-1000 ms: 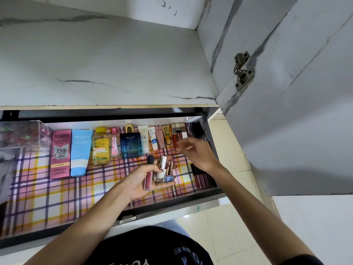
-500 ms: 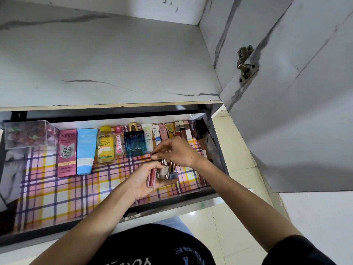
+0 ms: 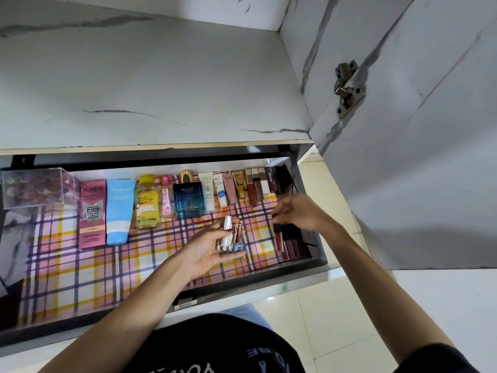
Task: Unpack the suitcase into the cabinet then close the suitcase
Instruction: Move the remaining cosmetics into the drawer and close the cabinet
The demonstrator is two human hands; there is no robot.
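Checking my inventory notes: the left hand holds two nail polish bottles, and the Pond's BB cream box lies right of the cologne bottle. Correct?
No: the head view shows the Pond's BB cream box lying left of the cologne bottle, not right. The left hand does hold two nail polish bottles.

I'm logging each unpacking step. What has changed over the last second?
The right hand took the red lip gloss from the left hand and carried it right, laying it beside the dark tubes at the right end of the drawer; whether it has let go is unclear. The left hand still holds two nail polish bottles; the back row is unmoved.
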